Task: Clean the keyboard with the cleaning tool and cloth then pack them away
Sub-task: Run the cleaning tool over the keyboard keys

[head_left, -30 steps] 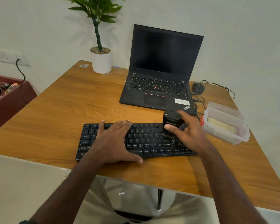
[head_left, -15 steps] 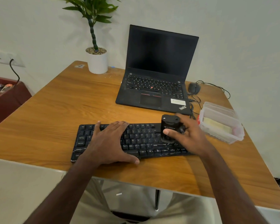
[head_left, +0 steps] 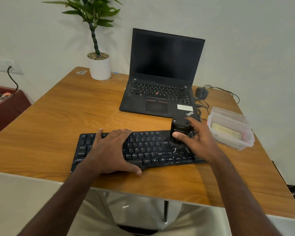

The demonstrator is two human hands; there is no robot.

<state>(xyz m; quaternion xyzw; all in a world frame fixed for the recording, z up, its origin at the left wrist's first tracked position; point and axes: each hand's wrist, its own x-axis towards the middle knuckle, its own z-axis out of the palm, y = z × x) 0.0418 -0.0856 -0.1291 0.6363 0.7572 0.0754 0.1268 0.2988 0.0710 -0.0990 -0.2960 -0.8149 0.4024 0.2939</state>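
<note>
A black keyboard (head_left: 148, 150) lies across the near part of the wooden table (head_left: 58, 120). My left hand (head_left: 111, 150) rests flat on its left half, fingers straight and thumb out along the front edge. My right hand (head_left: 196, 140) grips a black cylindrical cleaning tool (head_left: 180, 129), which stands upright on the keys near the keyboard's right end. A pale yellow cloth (head_left: 225, 131) lies folded inside a clear plastic container (head_left: 235, 143) just right of the keyboard.
An open black laptop (head_left: 160, 86) stands behind the keyboard, with a wired mouse (head_left: 201, 92) and its cable to its right. A potted plant in a white pot (head_left: 100, 67) sits at the back left. A dark red cabinet (head_left: 7, 108) stands left of the table.
The view has shifted slightly. My right hand has kept the tool on the keyboard's right keys, moved a little toward the back row. The left hand stays in place.
</note>
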